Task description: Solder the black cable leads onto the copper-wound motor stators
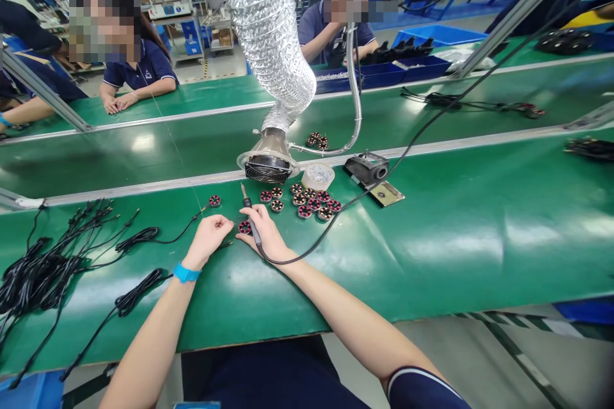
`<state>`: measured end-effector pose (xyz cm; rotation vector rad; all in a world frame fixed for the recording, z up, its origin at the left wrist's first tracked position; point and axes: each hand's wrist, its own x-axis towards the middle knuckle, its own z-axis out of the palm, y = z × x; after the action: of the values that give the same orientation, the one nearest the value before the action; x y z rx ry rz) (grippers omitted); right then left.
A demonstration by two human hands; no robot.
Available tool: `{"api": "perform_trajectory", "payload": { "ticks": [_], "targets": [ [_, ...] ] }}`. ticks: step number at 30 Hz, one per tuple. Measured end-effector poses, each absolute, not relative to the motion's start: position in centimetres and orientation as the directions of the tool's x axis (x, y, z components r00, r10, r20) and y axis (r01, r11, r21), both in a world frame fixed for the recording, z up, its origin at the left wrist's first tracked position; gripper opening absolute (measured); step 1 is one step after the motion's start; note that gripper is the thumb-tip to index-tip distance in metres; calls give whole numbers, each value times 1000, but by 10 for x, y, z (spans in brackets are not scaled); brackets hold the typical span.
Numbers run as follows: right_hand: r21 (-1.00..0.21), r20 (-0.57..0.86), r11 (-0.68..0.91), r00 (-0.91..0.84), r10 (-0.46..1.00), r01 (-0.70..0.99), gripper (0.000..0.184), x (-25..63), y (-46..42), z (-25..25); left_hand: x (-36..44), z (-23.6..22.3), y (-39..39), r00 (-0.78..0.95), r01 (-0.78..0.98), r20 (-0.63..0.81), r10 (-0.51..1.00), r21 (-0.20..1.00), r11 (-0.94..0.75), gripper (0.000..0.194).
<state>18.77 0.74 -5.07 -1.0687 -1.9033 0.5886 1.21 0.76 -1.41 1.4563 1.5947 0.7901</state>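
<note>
My right hand is wrapped round a soldering iron, its tip pointing up and away from me. Beside its fingertips lies a small round motor stator with red and black windings; I cannot tell whether the fingers grip it too. My left hand is closed in a pinch just left of that stator. What it pinches is hidden. A thin line comes down from above to this hand, and a black cable runs under it. Another stator, with a cable at its side, lies beyond my left hand.
Several stators lie near a whitish roll. A soldering iron stand is to their right. A fume fan hangs over the bench from a silver duct. Bundled black cables cover the left end. Co-workers sit opposite.
</note>
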Motion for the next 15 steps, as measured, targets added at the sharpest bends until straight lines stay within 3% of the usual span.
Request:
{"api": "perform_trajectory", "payload": {
  "ticks": [5, 15],
  "targets": [
    [-674, 453, 540, -296, 841, 504, 57, 188, 5, -50, 16, -17, 7, 72, 582, -141, 987, 810, 73, 33],
    [-449, 518, 623, -381, 766, 640, 46, 186, 3, -52, 23, -15, 9, 70, 463, -165, 984, 879, 114, 33]
  ]
}}
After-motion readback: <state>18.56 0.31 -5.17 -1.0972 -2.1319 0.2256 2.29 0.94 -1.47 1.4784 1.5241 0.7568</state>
